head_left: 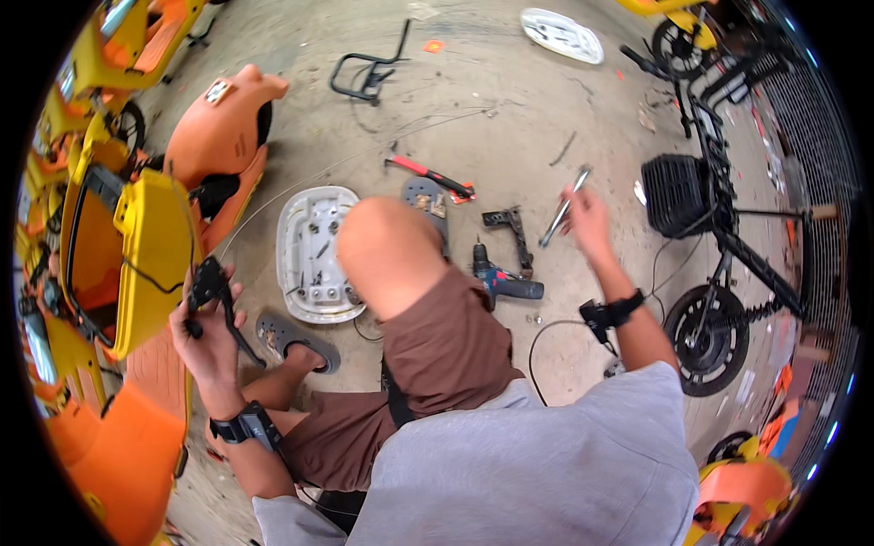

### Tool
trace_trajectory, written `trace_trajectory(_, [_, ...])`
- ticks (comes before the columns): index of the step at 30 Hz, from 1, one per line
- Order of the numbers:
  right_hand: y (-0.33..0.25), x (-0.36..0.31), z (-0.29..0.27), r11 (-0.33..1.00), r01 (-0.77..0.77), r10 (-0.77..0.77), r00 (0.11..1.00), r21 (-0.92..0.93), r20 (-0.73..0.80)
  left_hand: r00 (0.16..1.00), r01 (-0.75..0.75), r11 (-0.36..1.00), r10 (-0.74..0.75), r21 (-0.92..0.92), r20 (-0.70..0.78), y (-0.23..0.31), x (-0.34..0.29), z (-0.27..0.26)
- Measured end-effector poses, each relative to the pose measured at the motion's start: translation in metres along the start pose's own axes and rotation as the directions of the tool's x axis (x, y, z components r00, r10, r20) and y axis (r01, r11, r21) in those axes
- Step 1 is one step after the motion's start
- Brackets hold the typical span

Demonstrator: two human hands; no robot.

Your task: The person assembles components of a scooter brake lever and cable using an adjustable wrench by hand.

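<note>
My left hand [206,350] is closed around a black brake lever assembly [211,284], held up beside an orange and yellow scooter body. A thin cable [264,202] runs from near the assembly across the floor. Out to the right, my right hand [590,226] has its fingers closed on a silver wrench [553,229], slightly blurred. Between the hands lie a blue and black cordless drill [503,283], a black bracket [521,244] and a red-handled tool [421,170]. Near my knee sits a white tray [289,238] holding small metal parts.
Orange and yellow scooters [150,246] crowd the left side. A bare black scooter frame [728,238] with a wheel [706,341] lies at the right. Farther off are a black tubular rack [369,77] and a white oval panel [563,36].
</note>
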State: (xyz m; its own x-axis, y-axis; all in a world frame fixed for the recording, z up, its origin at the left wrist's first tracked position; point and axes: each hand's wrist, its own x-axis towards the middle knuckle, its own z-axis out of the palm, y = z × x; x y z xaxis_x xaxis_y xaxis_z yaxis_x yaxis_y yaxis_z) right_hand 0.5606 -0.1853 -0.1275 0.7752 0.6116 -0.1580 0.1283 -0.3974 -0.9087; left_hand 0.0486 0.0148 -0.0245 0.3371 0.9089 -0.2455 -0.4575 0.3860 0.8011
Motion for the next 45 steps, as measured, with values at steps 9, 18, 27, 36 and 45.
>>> trace_trajectory(9, [0.289, -0.066, 0.018, 0.691, -0.491, 0.54, 0.839, -0.53, -0.074, 0.998, 0.058, 0.991, -0.052, 0.124, -0.044, 0.005, -0.001, -0.005])
trace_trajectory(18, [0.321, -0.067, 0.0, 0.54, -0.654, 0.638, 0.729, -0.53, -0.249, 0.994, -0.028, 0.998, 0.034, 0.063, -0.101, 0.01, -0.022, 0.025])
trace_trajectory(27, [0.218, -0.035, 0.05, 0.924, -0.367, 0.354, 0.927, 0.109, 0.121, 0.986, -0.162, 0.987, 0.161, -0.011, -0.047, 0.023, -0.076, 0.001])
trace_trajectory(36, [-0.15, -0.1, 0.099, 0.676, -0.549, -0.203, 0.504, 0.493, 0.839, 1.0, -0.002, 0.865, 0.007, -0.501, 0.008, 0.012, -0.093, 0.036])
trace_trajectory(45, [-0.261, -0.142, 0.218, 0.854, -0.391, -0.28, 0.208, 0.342, 0.937, 0.939, 0.018, 0.876, 0.151, -0.481, 0.31, -0.026, -0.117, 0.023])
